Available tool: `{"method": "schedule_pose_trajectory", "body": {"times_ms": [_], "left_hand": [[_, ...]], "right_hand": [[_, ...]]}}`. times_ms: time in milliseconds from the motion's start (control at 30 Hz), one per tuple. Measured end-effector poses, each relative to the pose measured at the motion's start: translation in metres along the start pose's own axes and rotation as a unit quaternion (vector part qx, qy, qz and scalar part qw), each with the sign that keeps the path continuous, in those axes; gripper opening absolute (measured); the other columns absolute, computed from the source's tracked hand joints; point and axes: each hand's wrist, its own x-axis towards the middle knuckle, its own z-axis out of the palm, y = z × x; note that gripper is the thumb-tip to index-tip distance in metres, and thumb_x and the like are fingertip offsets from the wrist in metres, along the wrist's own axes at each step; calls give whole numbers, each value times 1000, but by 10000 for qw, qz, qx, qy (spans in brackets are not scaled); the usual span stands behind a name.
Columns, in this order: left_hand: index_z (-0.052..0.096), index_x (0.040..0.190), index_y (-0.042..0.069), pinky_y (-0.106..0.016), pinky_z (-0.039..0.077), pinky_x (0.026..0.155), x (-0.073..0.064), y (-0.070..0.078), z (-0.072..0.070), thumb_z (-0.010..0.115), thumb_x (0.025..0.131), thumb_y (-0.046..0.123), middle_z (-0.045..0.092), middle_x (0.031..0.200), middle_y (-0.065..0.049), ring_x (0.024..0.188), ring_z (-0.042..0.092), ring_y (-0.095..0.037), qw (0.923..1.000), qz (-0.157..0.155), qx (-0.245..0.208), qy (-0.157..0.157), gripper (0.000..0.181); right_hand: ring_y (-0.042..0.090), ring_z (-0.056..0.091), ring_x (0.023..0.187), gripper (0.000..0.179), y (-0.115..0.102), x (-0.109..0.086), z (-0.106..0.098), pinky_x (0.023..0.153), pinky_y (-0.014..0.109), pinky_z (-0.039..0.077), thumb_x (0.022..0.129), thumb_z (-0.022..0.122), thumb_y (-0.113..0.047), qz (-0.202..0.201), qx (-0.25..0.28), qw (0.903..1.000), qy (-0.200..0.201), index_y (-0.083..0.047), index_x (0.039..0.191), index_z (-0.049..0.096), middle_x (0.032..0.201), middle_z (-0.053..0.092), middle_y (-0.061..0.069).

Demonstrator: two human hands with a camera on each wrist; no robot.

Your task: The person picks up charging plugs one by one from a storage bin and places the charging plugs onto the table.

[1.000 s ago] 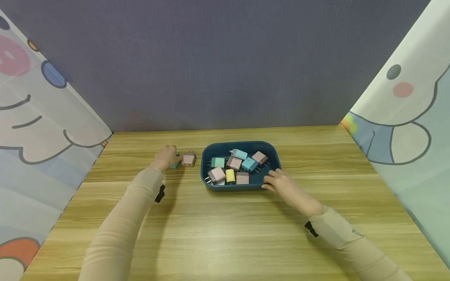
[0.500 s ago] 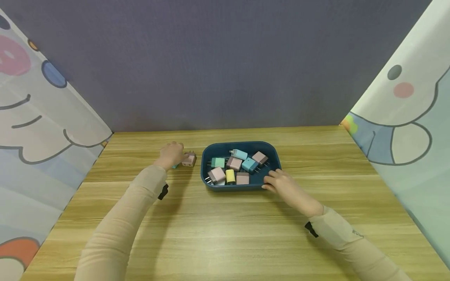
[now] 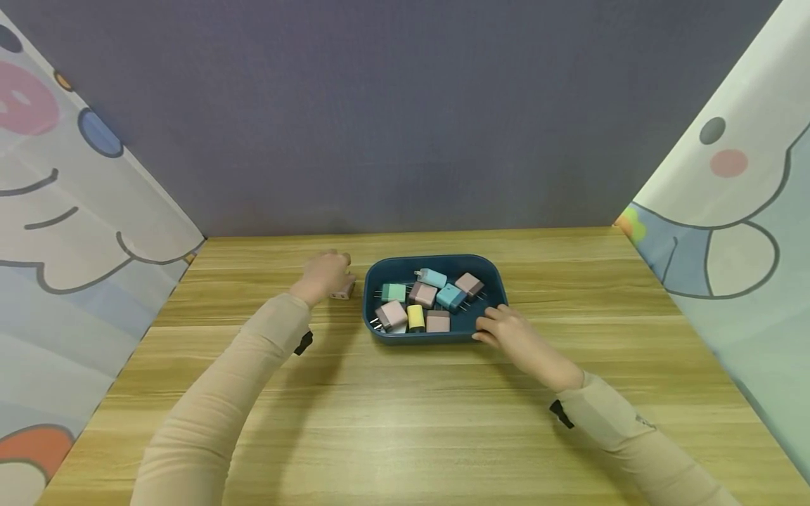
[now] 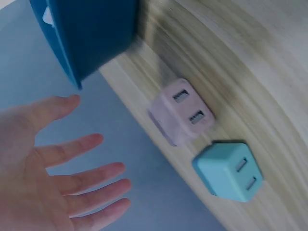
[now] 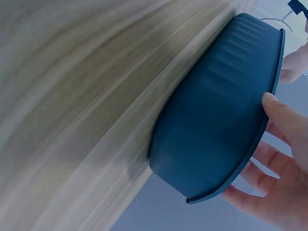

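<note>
In the head view my left hand (image 3: 325, 276) hovers over a pink two-port plug charger (image 3: 342, 293), hiding most of it. Its fingers look spread and relaxed in the left wrist view, apart from the pink charger and from a teal charger (image 4: 226, 171) lying beside it. The teal one is hidden in the head view. My right hand (image 3: 514, 334) grips the near right rim of a dark blue box (image 3: 465, 339), thumb on the outside wall and fingers over the inside.
Inside the box lie several chargers: a yellow one (image 3: 415, 318), a blue one (image 3: 451, 298), a mint one (image 3: 394, 293) and pink ones. The box stands on a wooden table (image 3: 405, 407). A dark grey panel (image 3: 405, 119) rises along the back edge.
My left hand has moved right and slightly away, from above the teal charger to above the pink one. My right hand and the box stay where they were.
</note>
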Motion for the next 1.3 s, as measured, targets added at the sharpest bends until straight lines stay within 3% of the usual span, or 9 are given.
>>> {"method": "schedule_pose_trajectory", "body": {"times_ms": [367,633,833,1000,1300], "left_hand": [[54,117,2,-47,44,82,-8,25,-7,56,86,31,54,113,-15,103,50,-32,9986,519,33,20,42],[58,115,4,-39,47,78,-10,38,-4,60,84,29,56,106,-14,94,54,-28,9922,1238,56,127,39],[55,117,5,-38,47,80,-13,46,-2,58,86,28,52,117,-16,101,53,-28,9858,1644,-211,-286,39],[54,119,4,-35,47,78,-15,50,-1,58,86,26,52,113,-15,98,54,-25,9796,1894,-332,-584,40],[54,119,5,-34,46,81,-15,54,3,56,87,26,50,116,-14,98,54,-24,9728,1971,-564,-1082,38]], "right_hand": [[11,33,60,11,2,-1,1,55,24,34,74,69,-14,-186,-94,9996,172,-12,72,58,67,45,-3],[12,34,60,9,1,-1,0,56,25,35,75,69,-14,-103,-84,9999,85,-12,74,60,69,48,-2],[12,33,60,9,0,-1,0,56,25,34,76,68,-16,-32,-92,10000,-12,-12,74,59,68,46,-3],[12,34,61,9,0,-1,0,57,25,34,76,68,-15,13,-47,10000,-41,-11,74,60,68,47,-3],[12,34,61,9,0,-1,1,56,25,35,75,68,-14,10,-4,10000,4,-11,74,60,69,48,-2]]}}
